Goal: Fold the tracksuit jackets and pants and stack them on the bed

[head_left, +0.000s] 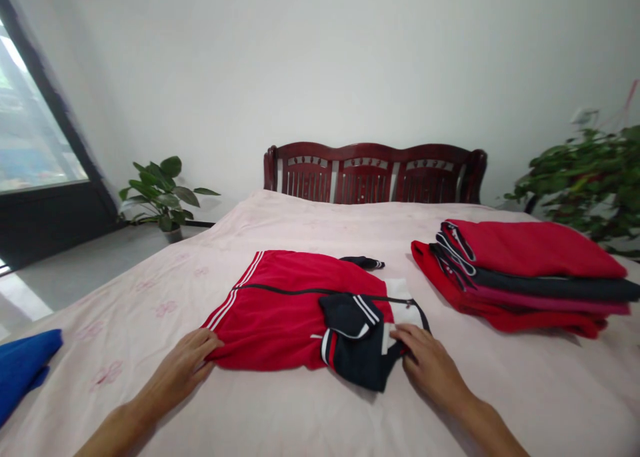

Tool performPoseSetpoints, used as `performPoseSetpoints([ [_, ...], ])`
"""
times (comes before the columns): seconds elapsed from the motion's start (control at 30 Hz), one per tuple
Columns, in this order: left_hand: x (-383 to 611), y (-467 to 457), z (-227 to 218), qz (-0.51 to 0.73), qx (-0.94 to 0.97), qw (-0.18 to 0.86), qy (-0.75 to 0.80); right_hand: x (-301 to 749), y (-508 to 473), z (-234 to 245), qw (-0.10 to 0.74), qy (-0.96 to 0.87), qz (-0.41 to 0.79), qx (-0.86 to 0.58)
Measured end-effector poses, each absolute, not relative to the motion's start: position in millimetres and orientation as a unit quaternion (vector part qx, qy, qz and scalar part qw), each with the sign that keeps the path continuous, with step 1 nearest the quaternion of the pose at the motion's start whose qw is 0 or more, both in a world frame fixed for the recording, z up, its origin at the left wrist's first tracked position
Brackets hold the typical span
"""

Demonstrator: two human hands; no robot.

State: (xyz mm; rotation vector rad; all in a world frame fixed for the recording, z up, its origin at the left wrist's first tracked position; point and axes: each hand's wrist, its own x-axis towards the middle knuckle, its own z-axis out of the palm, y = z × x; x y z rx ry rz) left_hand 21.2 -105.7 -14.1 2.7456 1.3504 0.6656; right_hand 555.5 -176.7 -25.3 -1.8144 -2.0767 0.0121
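Note:
A red zip-up jacket (pixel 285 317) lies flat on its back on the bed, its striped hem to the left and its white collar area to the right. One navy sleeve (pixel 355 350) with white stripes is folded over on the near side; the end of the other sleeve (pixel 367 262) pokes out at the far side. My left hand (pixel 193 353) pinches the near corner of the hem, thumb below and fingers on top. At the shoulder near the collar, my right hand (pixel 423 350) is closed on the jacket's edge, its fingertips partly hidden.
A stack of folded red and navy garments (pixel 530 277) sits on the bed at the right. Blue cloth (pixel 25 367) lies at the left edge. The pale pink bedspread (pixel 165 280) reaches back toward a dark wooden bench (pixel 365 173). Potted plants (pixel 165 190) stand on both sides.

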Motion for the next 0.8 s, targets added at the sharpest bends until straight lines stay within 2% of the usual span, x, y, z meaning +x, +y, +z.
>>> performPoseSetpoints([
  [0.2, 7.0, -105.6, -18.7, 0.18, 0.87, 0.068, 0.454, 576.1, -164.1, 17.0, 0.173, -0.773, -0.082, -0.604],
  [0.33, -12.7, -124.7, -38.5, 0.16, 0.885, 0.082, 0.429, 612.6, -181.8, 13.6, 0.17, -0.753, -0.072, -0.632],
  [0.43, -8.0, -135.4, -33.6, 0.089, 0.87, 0.184, 0.449, 625.6, -194.2, -2.2, 0.15, -0.736, 0.007, -0.66],
  [0.5, 3.3, -130.5, -17.1, 0.031, 0.837, 0.282, 0.468, 628.1, -193.9, -4.3, 0.144, -0.726, 0.102, -0.665],
  [0.57, 16.0, -112.7, 1.9, 0.031, 0.81, 0.338, 0.478, 627.4, -184.2, 4.2, 0.16, -0.709, 0.217, -0.651],
  [0.67, 32.3, -69.2, 15.1, 0.13, 0.797, 0.312, 0.5, 619.0, -151.5, 26.8, 0.241, -0.665, 0.35, -0.614],
  [0.8, 54.1, -16.0, -10.6, 0.213, 0.771, 0.188, 0.569, 589.1, -82.7, 43.6, 0.376, -0.537, 0.396, -0.644],
])
